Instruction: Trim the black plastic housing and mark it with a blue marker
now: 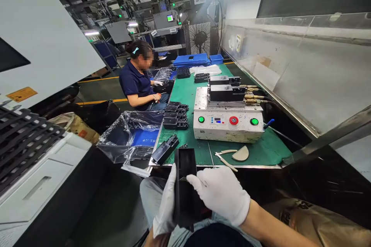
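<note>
Blk plastic case (185,189) clamped betw. gloved L hand (165,204) & gloved R hand (220,195), held just nr green bench mat (275,150).

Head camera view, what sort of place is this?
It looks like a factory assembly floor: a green-matted bench, a white machine with push buttons, and a seated co-worker in white gloves.
</note>
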The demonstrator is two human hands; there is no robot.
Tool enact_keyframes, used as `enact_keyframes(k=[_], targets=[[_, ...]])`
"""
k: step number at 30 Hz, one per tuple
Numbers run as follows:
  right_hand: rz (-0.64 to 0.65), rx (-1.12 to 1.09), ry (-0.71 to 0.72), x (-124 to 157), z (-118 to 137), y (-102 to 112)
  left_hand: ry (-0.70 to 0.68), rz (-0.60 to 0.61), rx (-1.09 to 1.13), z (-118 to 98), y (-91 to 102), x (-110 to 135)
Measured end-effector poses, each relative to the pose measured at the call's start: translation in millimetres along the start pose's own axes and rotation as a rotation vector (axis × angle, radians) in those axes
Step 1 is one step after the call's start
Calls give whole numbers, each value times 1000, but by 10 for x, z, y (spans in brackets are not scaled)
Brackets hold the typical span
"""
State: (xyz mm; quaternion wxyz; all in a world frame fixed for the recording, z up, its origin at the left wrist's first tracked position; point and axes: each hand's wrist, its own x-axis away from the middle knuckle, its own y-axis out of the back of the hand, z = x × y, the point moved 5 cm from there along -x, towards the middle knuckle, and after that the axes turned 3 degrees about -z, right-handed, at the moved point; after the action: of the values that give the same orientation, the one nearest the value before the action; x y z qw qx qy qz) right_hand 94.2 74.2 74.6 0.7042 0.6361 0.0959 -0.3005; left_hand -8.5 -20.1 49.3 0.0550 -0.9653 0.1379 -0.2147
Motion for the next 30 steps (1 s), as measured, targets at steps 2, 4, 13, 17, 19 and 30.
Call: enact_keyframes(k=[2, 4, 13, 17, 19, 30], targets=[[48, -27, -3, 61, 16, -15, -12, -5, 26, 0, -1, -4], [99, -92, -42, 114, -1, -21, -15, 17, 22, 24, 4, -29], [157, -341, -202, 204, -82, 171, -71, 9, -127, 77, 49, -89], [121, -276, -140, 235, 11, 187, -84, -40, -156, 48, 66, -73], [94, -253, -127, 250, 40, 166, -67, -40, -179, 62, 83, -77], [-33, -191, -107, 187, 48, 121, -78, -41, -275, 55, 115, -80]])
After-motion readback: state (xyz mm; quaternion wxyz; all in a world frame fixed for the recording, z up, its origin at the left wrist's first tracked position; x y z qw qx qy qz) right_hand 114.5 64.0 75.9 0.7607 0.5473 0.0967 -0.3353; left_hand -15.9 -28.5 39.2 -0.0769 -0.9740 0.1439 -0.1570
